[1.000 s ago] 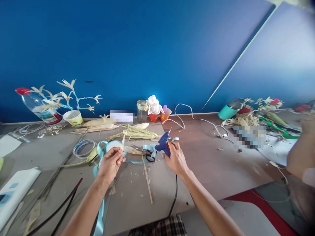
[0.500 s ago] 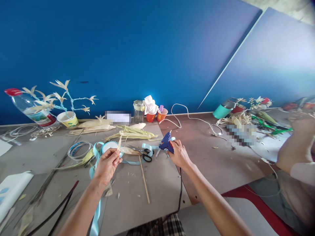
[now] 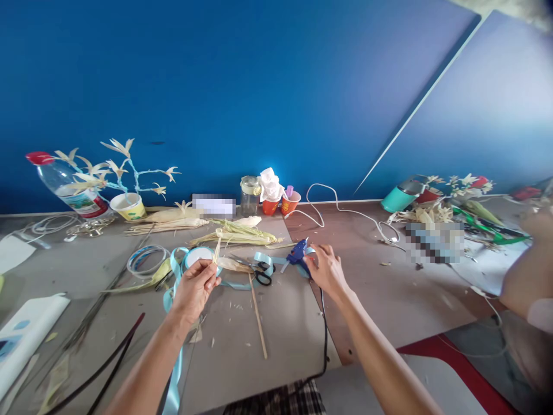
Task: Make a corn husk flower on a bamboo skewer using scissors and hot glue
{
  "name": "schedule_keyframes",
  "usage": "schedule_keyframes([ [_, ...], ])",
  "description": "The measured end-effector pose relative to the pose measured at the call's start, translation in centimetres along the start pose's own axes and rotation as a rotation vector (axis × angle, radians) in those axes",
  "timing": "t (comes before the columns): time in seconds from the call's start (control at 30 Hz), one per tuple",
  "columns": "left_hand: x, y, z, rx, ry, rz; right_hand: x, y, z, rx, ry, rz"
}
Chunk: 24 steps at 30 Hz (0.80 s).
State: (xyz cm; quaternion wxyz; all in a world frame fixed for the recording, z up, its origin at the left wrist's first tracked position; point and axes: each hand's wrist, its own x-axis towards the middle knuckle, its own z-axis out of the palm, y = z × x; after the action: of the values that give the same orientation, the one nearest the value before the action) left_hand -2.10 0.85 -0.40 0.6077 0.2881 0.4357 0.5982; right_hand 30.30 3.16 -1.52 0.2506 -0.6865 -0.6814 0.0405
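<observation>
My left hand point(image 3: 194, 288) is closed in a pinch on a small pale corn-husk piece point(image 3: 215, 252) whose tip sticks up above my fingers. My right hand point(image 3: 328, 271) grips the blue hot glue gun point(image 3: 298, 253), which is low over the table with its nozzle pointing left; its black cord point(image 3: 323, 340) trails back toward me. Between my hands lie black-handled scissors point(image 3: 259, 271), a thin wooden stick point(image 3: 258, 314) and a roll of light blue ribbon point(image 3: 196, 256) with loose ribbon running down past my left arm.
Corn husks point(image 3: 233, 231), a small husk-flower tree in a yellow cup point(image 3: 127, 206), a plastic bottle point(image 3: 64, 183), a glass jar point(image 3: 249, 195) and orange cups point(image 3: 280, 203) line the back. Another person's arm point(image 3: 525, 271) and craft clutter sit at the right. Wire coils point(image 3: 147, 259) lie left.
My right hand has moved right and lowered the glue gun toward the table. My left hand keeps the husk piece in roughly the same spot.
</observation>
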Motion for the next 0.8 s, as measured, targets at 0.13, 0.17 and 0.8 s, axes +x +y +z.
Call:
schedule_keyframes([
  [0.13, -0.1, 0.0, 0.2, 0.025, 0.003, -0.019, -0.5, -4.6, -0.4, 0.473, 0.077, -0.031],
  [0.17, -0.2, 0.0, 0.4, 0.028, 0.001, -0.024, -0.7, -6.3, 0.1, 0.600, 0.011, -0.029],
  [0.8, -0.2, -1.0, 0.9, 0.228, 0.031, -0.034, -1.3, -17.1, 6.9, 1.208, -0.421, 0.172],
])
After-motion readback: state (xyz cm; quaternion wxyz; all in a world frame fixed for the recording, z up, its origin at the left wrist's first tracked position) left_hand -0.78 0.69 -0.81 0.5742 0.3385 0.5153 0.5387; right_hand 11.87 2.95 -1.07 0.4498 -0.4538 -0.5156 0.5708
